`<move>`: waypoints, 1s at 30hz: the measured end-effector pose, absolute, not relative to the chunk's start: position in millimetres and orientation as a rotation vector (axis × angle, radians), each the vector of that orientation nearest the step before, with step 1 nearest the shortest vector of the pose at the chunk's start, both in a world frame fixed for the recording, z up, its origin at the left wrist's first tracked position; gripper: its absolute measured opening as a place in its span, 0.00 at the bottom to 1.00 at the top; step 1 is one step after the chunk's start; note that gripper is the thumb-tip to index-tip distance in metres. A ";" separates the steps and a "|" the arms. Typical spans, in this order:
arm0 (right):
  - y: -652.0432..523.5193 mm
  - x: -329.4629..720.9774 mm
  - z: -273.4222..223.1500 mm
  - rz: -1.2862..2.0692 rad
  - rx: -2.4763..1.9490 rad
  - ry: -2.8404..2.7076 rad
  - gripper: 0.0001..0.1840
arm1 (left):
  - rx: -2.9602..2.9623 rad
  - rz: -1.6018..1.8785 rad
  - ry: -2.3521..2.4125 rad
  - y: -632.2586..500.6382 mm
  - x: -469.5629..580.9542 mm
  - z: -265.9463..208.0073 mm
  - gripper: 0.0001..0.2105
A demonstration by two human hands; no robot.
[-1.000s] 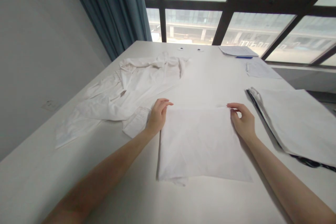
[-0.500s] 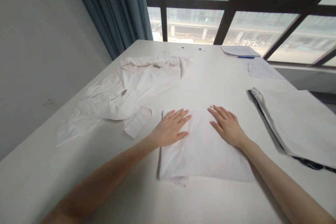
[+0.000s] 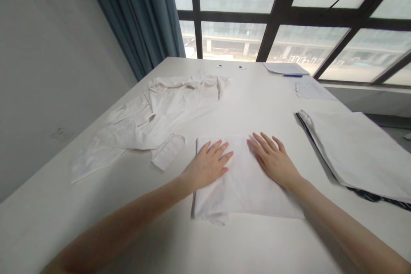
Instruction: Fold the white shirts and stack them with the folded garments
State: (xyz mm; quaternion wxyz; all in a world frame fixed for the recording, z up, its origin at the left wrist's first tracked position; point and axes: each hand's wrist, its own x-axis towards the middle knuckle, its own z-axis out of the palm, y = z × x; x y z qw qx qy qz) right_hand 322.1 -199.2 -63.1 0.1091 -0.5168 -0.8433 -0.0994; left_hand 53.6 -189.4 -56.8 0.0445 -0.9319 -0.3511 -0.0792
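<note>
In front of me a folded white garment (image 3: 247,192) lies flat on the white table (image 3: 257,244). A small bit of its cloth sticks out past the near edge. My left hand (image 3: 212,163) rests palm down on its left part, fingers spread. On the far right part lies my right hand (image 3: 272,157), flat with the fingers apart. Neither hand grips anything. To the left, a white long-sleeved shirt (image 3: 173,105) is spread out and wrinkled, with one cuff close to my left forearm.
A stack of folded white cloth (image 3: 359,150) with dark fabric beneath lies at the right. Papers (image 3: 284,68) and a blue pen (image 3: 293,75) are at the far right. A blue curtain (image 3: 144,21) and a dark-framed window (image 3: 234,17) stand behind the table.
Both hands have slid slightly nearer over the folded garment, still flat on it. The camera view has tilted up and shifted a little to the right.
</note>
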 end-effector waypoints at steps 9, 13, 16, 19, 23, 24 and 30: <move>-271.0 320.5 -69.0 -0.086 -1.346 -2.678 0.32 | -3.131 -0.208 -0.728 -262.6 25.5 -56.2 0.34; -289.2 330.3 -64.7 -0.017 -1.293 -2.720 0.31 | -3.101 -0.227 -0.755 -263.1 15.7 -64.5 0.31; -294.6 336.9 -54.2 0.166 -1.263 -2.695 0.24 | -3.169 -0.294 -0.718 -251.9 7.6 -66.9 0.25; -287.3 342.7 -44.8 0.292 -1.282 -2.540 0.16 | -3.379 -0.293 -0.744 -227.7 -10.1 -61.9 0.17; -255.8 349.1 -42.7 0.232 -1.421 -2.275 0.16 | -3.536 -0.401 -1.204 -189.5 -36.9 -47.3 0.07; -245.1 350.0 -44.1 0.221 -1.476 -2.217 0.16 | -3.525 -0.459 -1.331 -182.1 -40.3 -44.2 0.08; -176.4 336.7 -44.7 0.654 -1.759 -2.013 0.20 | -3.056 -1.005 -1.950 -159.5 -24.0 -44.2 0.14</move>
